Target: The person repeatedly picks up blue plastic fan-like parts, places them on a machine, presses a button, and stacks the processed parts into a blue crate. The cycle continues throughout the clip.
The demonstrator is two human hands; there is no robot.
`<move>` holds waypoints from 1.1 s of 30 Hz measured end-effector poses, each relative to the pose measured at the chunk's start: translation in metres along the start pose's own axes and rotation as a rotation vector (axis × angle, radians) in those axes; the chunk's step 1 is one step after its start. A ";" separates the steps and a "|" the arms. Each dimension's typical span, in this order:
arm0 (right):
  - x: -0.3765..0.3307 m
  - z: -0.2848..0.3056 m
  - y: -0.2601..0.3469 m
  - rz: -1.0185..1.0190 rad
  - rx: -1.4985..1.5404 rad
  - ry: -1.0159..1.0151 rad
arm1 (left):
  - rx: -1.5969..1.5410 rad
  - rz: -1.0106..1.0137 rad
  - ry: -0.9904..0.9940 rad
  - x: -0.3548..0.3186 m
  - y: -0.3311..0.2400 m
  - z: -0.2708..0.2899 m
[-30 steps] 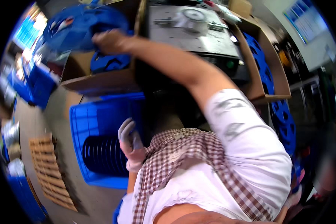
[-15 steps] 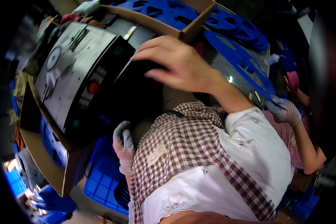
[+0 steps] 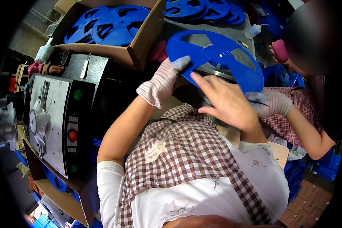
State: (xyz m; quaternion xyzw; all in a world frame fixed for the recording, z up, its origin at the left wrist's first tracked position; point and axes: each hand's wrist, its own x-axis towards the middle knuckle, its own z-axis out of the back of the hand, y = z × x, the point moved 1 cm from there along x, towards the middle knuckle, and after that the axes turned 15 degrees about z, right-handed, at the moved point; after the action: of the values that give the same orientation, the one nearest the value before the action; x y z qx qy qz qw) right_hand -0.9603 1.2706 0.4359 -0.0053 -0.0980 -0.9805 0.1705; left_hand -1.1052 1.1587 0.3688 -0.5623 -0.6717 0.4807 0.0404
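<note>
A large blue plastic reel disc [image 3: 245, 76] with cut-out windows is held tilted in front of me. My left hand [image 3: 161, 83], in a striped knit glove, grips its left edge, thumb on top. Bare and with fingers spread, my right hand [image 3: 231, 104] is at the disc's near edge; whether the fingertips touch it I cannot tell. At the near right rim, partly behind my right hand, a co-worker's gloved hand [image 3: 271, 103] reaches the same disc. Its fingertips are partly hidden.
At left stands a metal-topped machine [image 3: 53, 121] with a red button. Behind it are a cardboard box [image 3: 148, 41] of blue discs and a knife [image 3: 86, 67]. More discs [image 3: 216, 11] and a squeeze bottle [image 3: 252, 31] lie beyond. The co-worker's other hand holds a pink object [image 3: 280, 51].
My view has turned right. My left hand has risen from beside my apron to the blue disc. My right hand has moved from near the machine to the disc, which has come closer.
</note>
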 end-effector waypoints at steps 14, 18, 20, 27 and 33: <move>0.071 -0.062 0.130 1.037 1.105 -0.324 | -0.382 -0.767 -1.496 -0.429 0.173 0.116; 0.104 -0.096 0.144 0.795 0.962 -0.206 | -0.466 -0.944 -1.912 -0.538 0.275 0.132; 0.104 -0.110 0.159 0.726 0.925 -0.182 | -0.525 -0.986 -1.989 -0.595 0.320 0.149; 0.115 -0.168 0.113 0.625 0.918 -0.236 | -0.585 -0.774 -1.692 -0.593 0.263 0.254; 0.093 -0.194 0.013 0.218 0.720 -0.397 | 0.400 -0.319 -1.419 -0.431 0.175 0.207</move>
State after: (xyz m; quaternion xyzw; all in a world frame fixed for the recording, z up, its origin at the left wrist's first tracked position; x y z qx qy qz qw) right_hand -1.0388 1.1897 0.2519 -0.1444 -0.4641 -0.8398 0.2418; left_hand -0.9460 0.6760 0.3470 0.0042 -0.5096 0.8287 -0.2314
